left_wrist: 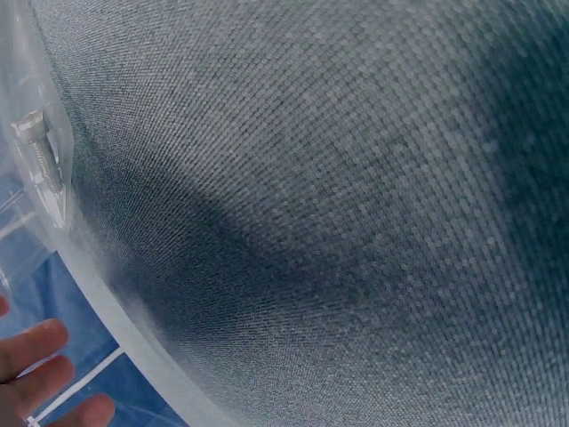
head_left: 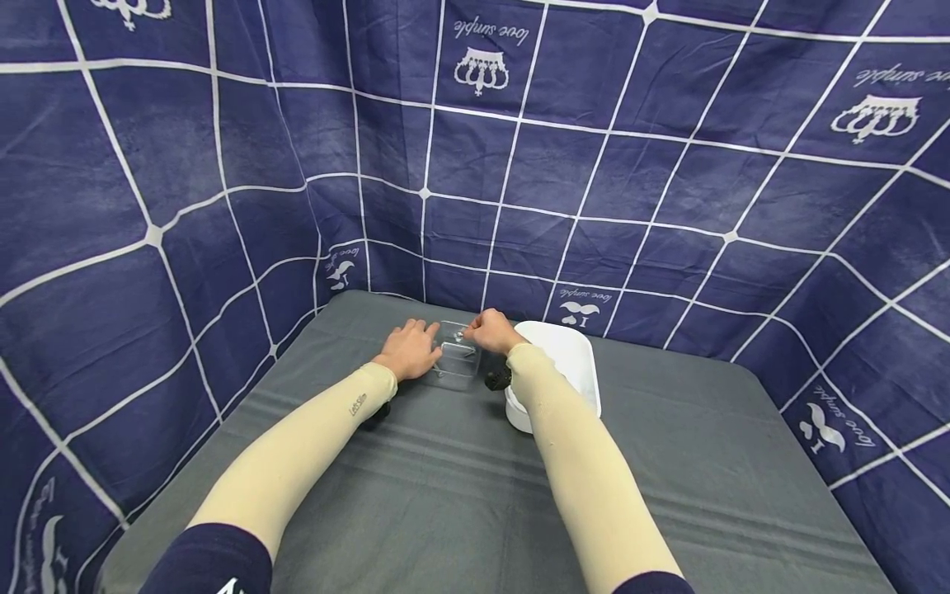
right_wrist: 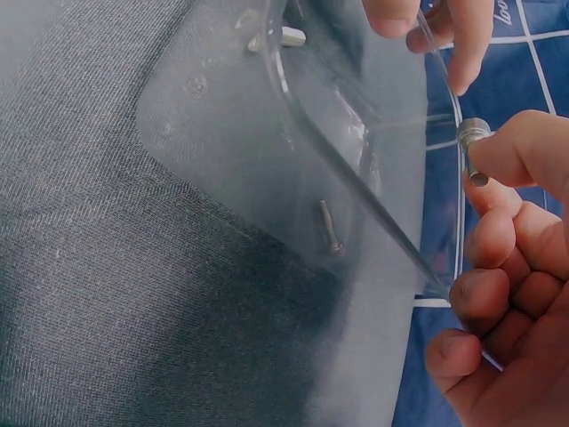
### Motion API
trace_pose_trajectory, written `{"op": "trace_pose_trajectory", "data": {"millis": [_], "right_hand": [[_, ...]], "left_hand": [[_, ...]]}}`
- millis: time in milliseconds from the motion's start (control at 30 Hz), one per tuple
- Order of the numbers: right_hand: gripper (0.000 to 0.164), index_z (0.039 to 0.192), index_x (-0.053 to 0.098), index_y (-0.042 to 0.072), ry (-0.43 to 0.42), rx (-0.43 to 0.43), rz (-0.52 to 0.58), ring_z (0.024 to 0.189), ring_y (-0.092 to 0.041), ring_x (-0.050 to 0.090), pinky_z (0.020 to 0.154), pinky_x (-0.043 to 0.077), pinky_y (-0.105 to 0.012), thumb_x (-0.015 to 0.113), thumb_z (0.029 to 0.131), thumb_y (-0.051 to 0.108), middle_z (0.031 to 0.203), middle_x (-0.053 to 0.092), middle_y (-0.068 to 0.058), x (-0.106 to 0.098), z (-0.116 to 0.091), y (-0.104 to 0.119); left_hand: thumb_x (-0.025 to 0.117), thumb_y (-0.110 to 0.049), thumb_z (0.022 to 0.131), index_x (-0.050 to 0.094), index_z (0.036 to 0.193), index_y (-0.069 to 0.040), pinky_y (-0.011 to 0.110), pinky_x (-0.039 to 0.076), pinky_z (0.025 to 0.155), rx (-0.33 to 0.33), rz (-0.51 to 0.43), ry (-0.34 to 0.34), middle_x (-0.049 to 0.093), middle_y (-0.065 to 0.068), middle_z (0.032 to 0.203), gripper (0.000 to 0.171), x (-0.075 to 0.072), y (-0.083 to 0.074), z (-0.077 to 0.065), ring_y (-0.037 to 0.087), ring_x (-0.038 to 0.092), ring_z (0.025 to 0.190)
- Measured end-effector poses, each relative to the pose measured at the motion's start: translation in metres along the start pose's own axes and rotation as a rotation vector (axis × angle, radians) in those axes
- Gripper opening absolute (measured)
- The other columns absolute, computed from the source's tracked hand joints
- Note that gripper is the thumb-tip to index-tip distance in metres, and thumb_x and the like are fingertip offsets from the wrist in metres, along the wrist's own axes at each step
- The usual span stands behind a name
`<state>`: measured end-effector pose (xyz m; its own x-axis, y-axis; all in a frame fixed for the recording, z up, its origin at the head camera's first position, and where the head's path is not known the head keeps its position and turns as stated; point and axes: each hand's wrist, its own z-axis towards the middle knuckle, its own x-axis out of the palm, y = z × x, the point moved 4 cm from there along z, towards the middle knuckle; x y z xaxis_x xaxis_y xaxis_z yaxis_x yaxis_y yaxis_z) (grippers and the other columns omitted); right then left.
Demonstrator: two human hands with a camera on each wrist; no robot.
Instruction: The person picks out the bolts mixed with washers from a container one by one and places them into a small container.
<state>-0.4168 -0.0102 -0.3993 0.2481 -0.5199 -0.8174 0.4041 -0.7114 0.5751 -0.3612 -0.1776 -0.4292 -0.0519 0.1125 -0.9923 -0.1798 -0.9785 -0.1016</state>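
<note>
A clear plastic box lies on the grey cloth between my two hands. My right hand pinches a metal bolt between thumb and forefinger, beside the box's rim; its other fingers are curled. In the right wrist view another bolt lies inside the box, with a pale small piece farther up. The left wrist view catches a bolt through the clear plastic. At the box's left side, my left hand touches the rim, fingers spread and fairly straight.
A white tray stands right of the box, partly hidden by my right forearm. In front of it a white container shows its edge. A grey cloth covers the table, and a blue curtain with white lines rises behind.
</note>
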Motion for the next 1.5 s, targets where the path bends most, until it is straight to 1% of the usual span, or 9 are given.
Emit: {"op": "trace_pose_trajectory", "data": {"millis": [167, 300, 500, 700, 900, 1067, 1267, 1500], "right_hand": [[0.023, 0.097, 0.079, -0.001, -0.003, 0.001, 0.008, 0.079, -0.014, 0.059, 0.075, 0.05, -0.026, 0.066, 0.089, 0.017, 0.097, 0.076, -0.008, -0.002, -0.003, 0.001], [0.02, 0.095, 0.08, 0.003, -0.01, 0.003, 0.018, 0.083, -0.014, 0.062, 0.078, 0.051, -0.027, 0.066, 0.089, 0.017, 0.099, 0.076, -0.007, -0.004, -0.003, 0.0], [0.018, 0.094, 0.08, 0.006, -0.008, -0.007, 0.026, 0.083, -0.013, 0.061, 0.074, 0.048, -0.024, 0.069, 0.089, 0.021, 0.097, 0.076, -0.005, -0.006, -0.001, -0.003], [0.019, 0.093, 0.08, 0.009, -0.032, -0.033, 0.036, 0.081, -0.011, 0.059, 0.072, 0.047, -0.023, 0.07, 0.088, 0.023, 0.092, 0.075, -0.001, -0.011, -0.005, -0.008], [0.018, 0.094, 0.08, 0.008, -0.051, -0.031, 0.048, 0.077, -0.011, 0.055, 0.068, 0.043, -0.023, 0.068, 0.088, 0.021, 0.086, 0.072, 0.001, -0.015, -0.011, -0.013], [0.02, 0.098, 0.079, 0.005, -0.052, -0.04, 0.078, 0.077, -0.011, 0.055, 0.068, 0.043, -0.023, 0.066, 0.088, 0.018, 0.088, 0.073, 0.0, -0.02, -0.015, -0.014], [0.019, 0.098, 0.078, 0.005, -0.062, -0.071, 0.068, 0.077, -0.011, 0.055, 0.067, 0.043, -0.022, 0.065, 0.089, 0.016, 0.09, 0.074, -0.002, -0.026, -0.018, -0.016], [0.019, 0.1, 0.078, 0.005, -0.059, -0.066, 0.085, 0.086, -0.015, 0.061, 0.075, 0.047, -0.026, 0.067, 0.09, 0.017, 0.095, 0.075, -0.005, -0.033, -0.022, -0.022]], "left_hand": [[0.049, -0.04, 0.102, 0.039, 0.155, -0.01, 0.057, 0.037, 0.111, 0.007, 0.009, 0.005, 0.047, 0.019, 0.149, 0.062, 0.0, -0.004, 0.001, 0.036, 0.04, 0.142], [0.049, -0.039, 0.102, 0.038, 0.155, -0.009, 0.057, 0.037, 0.111, 0.007, 0.007, 0.009, 0.047, 0.02, 0.149, 0.062, 0.0, -0.005, 0.001, 0.036, 0.04, 0.142], [0.05, -0.038, 0.102, 0.04, 0.154, -0.009, 0.058, 0.037, 0.111, 0.009, 0.011, -0.01, 0.048, 0.02, 0.148, 0.061, 0.001, -0.004, 0.002, 0.037, 0.04, 0.141], [0.05, -0.038, 0.101, 0.04, 0.154, -0.008, 0.058, 0.037, 0.111, 0.012, 0.008, -0.015, 0.049, 0.02, 0.147, 0.061, 0.0, -0.004, 0.002, 0.037, 0.041, 0.141], [0.052, -0.038, 0.101, 0.041, 0.153, -0.007, 0.058, 0.037, 0.11, 0.02, 0.013, -0.016, 0.05, 0.021, 0.146, 0.062, -0.002, -0.005, 0.002, 0.037, 0.042, 0.14], [0.054, -0.039, 0.1, 0.042, 0.152, -0.006, 0.058, 0.038, 0.11, 0.031, 0.03, -0.016, 0.05, 0.021, 0.146, 0.063, -0.004, -0.005, 0.004, 0.038, 0.043, 0.139], [0.055, -0.039, 0.1, 0.041, 0.153, -0.005, 0.057, 0.038, 0.11, 0.031, 0.048, 0.006, 0.048, 0.021, 0.148, 0.064, -0.006, -0.003, 0.005, 0.037, 0.041, 0.14], [0.057, -0.038, 0.099, 0.044, 0.15, -0.004, 0.057, 0.039, 0.108, 0.044, 0.05, -0.003, 0.05, 0.021, 0.146, 0.063, -0.01, -0.005, 0.007, 0.037, 0.043, 0.137]]}}
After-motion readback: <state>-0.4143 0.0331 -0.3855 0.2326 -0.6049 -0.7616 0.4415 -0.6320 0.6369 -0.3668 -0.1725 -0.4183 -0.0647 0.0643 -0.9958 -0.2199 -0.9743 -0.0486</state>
